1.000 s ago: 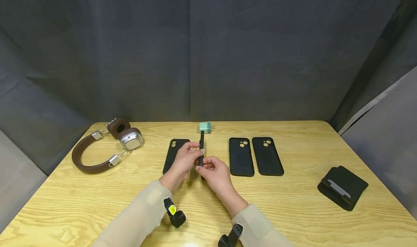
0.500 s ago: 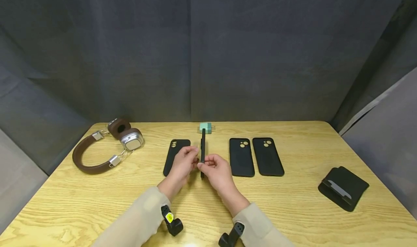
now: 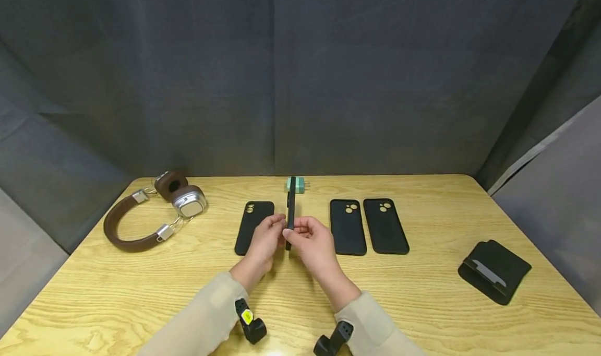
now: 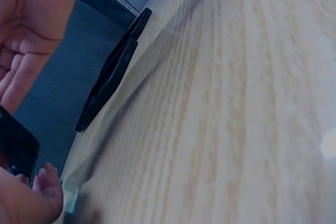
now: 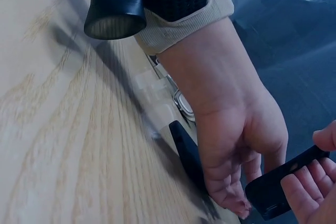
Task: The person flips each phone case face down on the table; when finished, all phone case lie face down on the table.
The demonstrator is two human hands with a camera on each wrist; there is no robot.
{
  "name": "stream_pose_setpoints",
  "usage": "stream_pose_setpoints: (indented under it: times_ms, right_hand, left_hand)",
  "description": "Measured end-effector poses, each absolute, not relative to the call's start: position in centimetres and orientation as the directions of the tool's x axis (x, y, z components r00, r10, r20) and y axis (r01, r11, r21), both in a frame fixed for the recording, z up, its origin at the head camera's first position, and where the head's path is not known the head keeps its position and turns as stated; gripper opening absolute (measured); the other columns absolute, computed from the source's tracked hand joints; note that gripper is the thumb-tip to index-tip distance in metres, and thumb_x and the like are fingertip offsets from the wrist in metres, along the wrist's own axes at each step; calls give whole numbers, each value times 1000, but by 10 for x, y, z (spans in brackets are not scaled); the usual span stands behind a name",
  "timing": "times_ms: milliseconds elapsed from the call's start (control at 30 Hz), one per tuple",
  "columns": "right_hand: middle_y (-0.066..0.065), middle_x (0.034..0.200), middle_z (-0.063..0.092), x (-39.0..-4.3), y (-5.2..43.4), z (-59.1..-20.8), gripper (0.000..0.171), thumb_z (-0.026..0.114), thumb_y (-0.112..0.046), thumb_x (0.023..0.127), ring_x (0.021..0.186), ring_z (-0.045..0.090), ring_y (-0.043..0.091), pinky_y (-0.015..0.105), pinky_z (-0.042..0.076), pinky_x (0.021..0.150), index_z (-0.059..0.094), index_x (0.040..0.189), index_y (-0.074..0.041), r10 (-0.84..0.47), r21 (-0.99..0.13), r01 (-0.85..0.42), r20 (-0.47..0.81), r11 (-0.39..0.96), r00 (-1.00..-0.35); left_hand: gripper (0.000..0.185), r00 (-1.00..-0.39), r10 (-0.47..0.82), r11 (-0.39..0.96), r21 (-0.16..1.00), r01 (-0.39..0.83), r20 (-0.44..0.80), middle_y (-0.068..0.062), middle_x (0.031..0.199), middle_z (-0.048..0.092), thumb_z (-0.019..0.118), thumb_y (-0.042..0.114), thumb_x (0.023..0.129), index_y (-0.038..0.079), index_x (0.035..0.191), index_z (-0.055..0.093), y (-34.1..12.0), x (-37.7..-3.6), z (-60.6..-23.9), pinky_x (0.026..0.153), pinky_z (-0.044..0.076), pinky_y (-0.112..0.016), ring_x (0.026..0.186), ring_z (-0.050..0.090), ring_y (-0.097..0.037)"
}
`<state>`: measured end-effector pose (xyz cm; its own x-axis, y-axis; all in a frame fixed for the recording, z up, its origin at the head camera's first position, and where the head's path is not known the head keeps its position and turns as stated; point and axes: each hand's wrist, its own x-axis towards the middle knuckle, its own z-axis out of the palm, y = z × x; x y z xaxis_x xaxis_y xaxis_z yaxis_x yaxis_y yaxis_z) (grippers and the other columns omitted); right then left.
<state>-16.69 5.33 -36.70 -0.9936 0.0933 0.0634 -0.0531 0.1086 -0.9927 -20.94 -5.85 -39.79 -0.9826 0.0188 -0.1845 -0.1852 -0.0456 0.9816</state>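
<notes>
Grey curtains back a wooden table (image 3: 422,304). Both hands hold a black phone case (image 3: 291,204) edge-on above it, between three cases lying flat: left hand (image 3: 265,241) and right hand (image 3: 313,246) pinch its lower end. Advisable: even fingertip pressure, case kept upright and level.

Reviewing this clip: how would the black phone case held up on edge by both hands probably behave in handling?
The phone case, pinched by left hand and right hand, looks thin, so probably light. Being an open shell, it may flex somewhat. Released on edge, it would likely tip flat.
</notes>
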Motion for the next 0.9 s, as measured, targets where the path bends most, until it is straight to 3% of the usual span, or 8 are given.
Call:
stream_pose_setpoints:
  times_ms: [367, 733, 900]
  right_hand:
    - [9, 84, 62, -163, 55, -361, 23, 68, -8, 81, 73, 53, 11, 19, 44, 62, 63, 99, 5, 104, -995, -67, 74, 74, -992]
    - [11, 84, 64, -164, 66, -369, 25, 67, -8, 80, 68, 60, 10, 23, 52, 64, 64, 101, 6, 138, -997, -48, 56, 60, -989]
    - [12, 84, 62, -165, 71, -374, 26, 66, -6, 81, 70, 64, 14, 26, 55, 66, 63, 102, 8, 148, -1000, -10, 12, 14, -989]
  left_hand:
    - [37, -965, 106, -153, 955, -254, -239, -7, 100, 56, 45, 18, 98, 1, 131, 45, -61, -213, -402, 68, 46, -25, 79, 54, -11]
    - [36, -978, 46, -213, 954, -210, -204, -9, 97, 63, 56, 12, 92, 3, 126, 47, -68, -213, -399, 65, 47, -26, 77, 60, -12]
    - [37, -984, 11, -193, 965, -179, -180, -4, 93, 64, 59, 10, 90, 6, 126, 49, -70, -213, -399, 64, 46, -25, 72, 58, -10]
